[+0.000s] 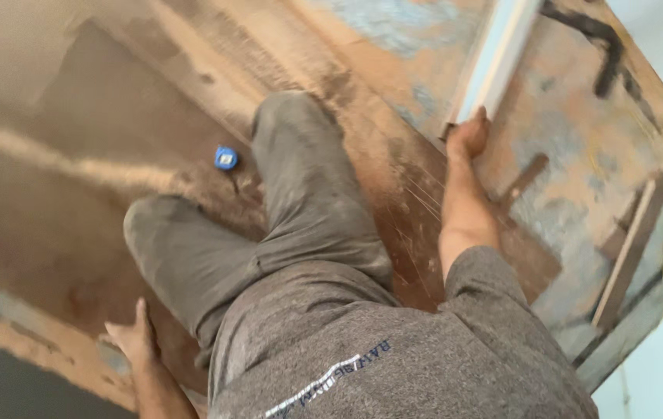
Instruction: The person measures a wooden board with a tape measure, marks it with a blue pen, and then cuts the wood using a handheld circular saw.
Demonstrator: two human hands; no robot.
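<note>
1. I see the right hand [468, 137] stretched forward, its fingers closed around the near end of a long pale strip [494, 58]. The strip runs away from the hand toward the top of the view, lying over the stained wooden board [580, 155].
2. The left hand [134, 335] is low at the left side, fingers spread and open, holding nothing. I cannot tell if the palm presses the brown floor [60, 194] or only hangs near it.
3. The person kneels, both knees in grey trousers [300, 186] between the two hands.
4. A small blue tape measure [226, 158] lies on the floor just beside the left knee, well apart from both hands.
5. My judgement: the step in hand is positioning the strip on the board, with the right hand at its end.
6. I think the next move calls for a steady grip on the strip end and balance from the left hand, because the body leans forward. The picture is blurred, so finer contact is not visible.
</note>
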